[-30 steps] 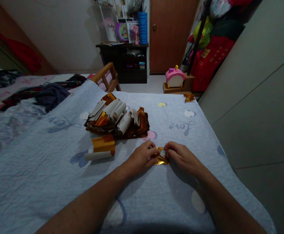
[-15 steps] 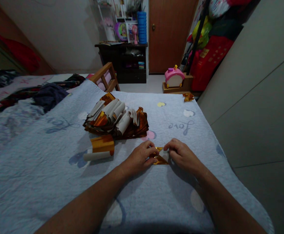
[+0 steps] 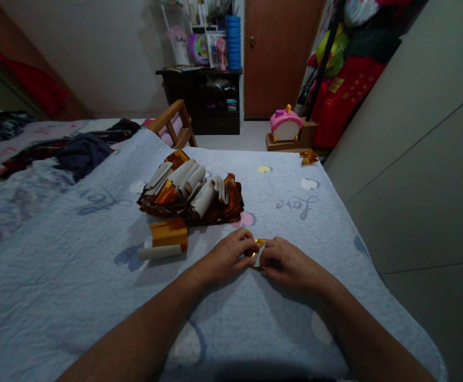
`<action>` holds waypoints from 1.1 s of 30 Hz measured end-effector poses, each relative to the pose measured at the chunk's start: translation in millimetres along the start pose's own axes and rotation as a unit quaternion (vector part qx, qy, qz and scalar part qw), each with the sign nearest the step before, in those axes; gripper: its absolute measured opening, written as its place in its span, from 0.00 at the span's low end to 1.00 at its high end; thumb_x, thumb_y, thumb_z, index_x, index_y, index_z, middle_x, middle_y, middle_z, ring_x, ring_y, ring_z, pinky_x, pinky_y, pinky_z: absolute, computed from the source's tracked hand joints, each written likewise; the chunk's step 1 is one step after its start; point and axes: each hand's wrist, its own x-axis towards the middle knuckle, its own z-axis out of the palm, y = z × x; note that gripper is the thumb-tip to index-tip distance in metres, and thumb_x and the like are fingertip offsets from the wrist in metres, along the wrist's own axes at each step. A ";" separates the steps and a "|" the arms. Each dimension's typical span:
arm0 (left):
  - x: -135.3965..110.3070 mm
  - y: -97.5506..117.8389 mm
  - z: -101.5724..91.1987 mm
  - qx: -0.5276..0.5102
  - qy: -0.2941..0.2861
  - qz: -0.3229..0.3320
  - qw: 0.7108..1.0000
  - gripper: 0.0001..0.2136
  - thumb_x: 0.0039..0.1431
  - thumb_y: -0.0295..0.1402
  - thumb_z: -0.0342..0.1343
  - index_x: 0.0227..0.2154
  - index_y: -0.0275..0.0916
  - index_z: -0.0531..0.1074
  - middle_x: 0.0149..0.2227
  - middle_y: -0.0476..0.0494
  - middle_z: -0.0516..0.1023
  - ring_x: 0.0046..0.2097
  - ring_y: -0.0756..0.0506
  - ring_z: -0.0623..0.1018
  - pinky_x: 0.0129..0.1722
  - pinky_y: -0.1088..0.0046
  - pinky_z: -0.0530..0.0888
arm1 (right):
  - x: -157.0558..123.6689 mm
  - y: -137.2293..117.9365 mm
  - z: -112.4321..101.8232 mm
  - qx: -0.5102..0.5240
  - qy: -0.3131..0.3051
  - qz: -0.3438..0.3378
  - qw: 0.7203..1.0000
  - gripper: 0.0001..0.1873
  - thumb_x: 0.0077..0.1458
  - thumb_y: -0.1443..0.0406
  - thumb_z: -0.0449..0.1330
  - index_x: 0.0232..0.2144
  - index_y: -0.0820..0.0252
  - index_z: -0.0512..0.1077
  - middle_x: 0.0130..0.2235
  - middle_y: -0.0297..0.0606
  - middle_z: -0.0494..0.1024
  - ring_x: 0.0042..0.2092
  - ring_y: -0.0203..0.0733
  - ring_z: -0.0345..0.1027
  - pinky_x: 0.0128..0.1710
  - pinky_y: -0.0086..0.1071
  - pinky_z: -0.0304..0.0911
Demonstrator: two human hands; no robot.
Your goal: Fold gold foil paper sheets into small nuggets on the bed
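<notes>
A small sheet of gold foil paper (image 3: 260, 242), partly folded with its pale back showing, lies on the bedspread between my hands. My left hand (image 3: 230, 253) grips its left side, thumb and fingers closed on it. At the right side, the curled fingers of my right hand (image 3: 287, 261) pinch the paper, hiding much of it. Up and to the left, a pile of gold and white foil papers (image 3: 191, 193) is stacked, many sheets curled. One loose sheet (image 3: 169, 233), its near edge rolled to white, rests just in front of the pile.
The light blue quilted bedspread (image 3: 96, 297) carries printed hearts and writing. At its far right corner sits a folded gold piece (image 3: 308, 157). Dark clothes (image 3: 86, 156) lie to the left, a wooden chair (image 3: 173, 124) stands beyond the far edge, and a pale cabinet (image 3: 422, 175) flanks the right.
My right hand has moved left and down, drawing the right part of the foil paper over; more pale backing and less gold shows. My left hand stays nearly in place.
</notes>
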 end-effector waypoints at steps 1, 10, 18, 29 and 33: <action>-0.3 -0.9 0.6 0.000 0.002 0.000 1.000 0.08 0.60 0.25 0.57 0.42 0.40 0.75 0.45 0.44 0.71 0.46 0.45 0.72 0.47 0.69 0.72 | 0.0 0.6 -0.1 0.005 -0.003 -0.006 1.000 0.10 0.56 0.75 0.59 0.33 0.56 0.77 0.40 0.35 0.80 0.44 0.40 0.71 0.49 0.36 0.61; 0.4 -0.9 1.8 0.004 0.002 -0.004 1.000 0.10 0.56 0.22 0.59 0.41 0.39 0.74 0.43 0.45 0.71 0.43 0.47 0.72 0.43 0.71 0.72 | 2.9 -4.3 -1.7 0.003 0.001 0.015 1.000 0.10 0.61 0.70 0.58 0.33 0.55 0.79 0.33 0.33 0.80 0.36 0.39 0.71 0.40 0.32 0.61; 0.2 0.5 0.5 -0.016 -0.006 -0.003 1.000 0.09 0.58 0.22 0.59 0.41 0.39 0.72 0.43 0.45 0.70 0.42 0.47 0.72 0.42 0.72 0.70 | 6.7 -2.9 9.1 -0.066 0.029 0.107 0.992 0.09 0.57 0.72 0.60 0.25 0.60 0.73 0.26 0.35 0.74 0.30 0.37 0.62 0.32 0.31 0.52; -1.2 5.7 -2.0 0.027 -0.011 -0.020 0.999 0.06 0.60 0.25 0.58 0.36 0.39 0.67 0.40 0.46 0.69 0.44 0.44 0.70 0.43 0.69 0.68 | 7.3 -5.4 10.6 -0.110 0.026 0.113 0.987 0.10 0.59 0.70 0.59 0.25 0.61 0.73 0.26 0.35 0.74 0.30 0.37 0.60 0.31 0.32 0.47; -1.4 6.3 -1.9 0.032 -0.010 -0.028 0.999 0.06 0.61 0.26 0.58 0.37 0.40 0.66 0.40 0.46 0.69 0.43 0.44 0.69 0.43 0.68 0.67 | 7.4 -7.0 10.4 -0.130 0.019 0.121 0.984 0.09 0.60 0.70 0.58 0.26 0.61 0.74 0.27 0.36 0.74 0.30 0.37 0.60 0.32 0.32 0.47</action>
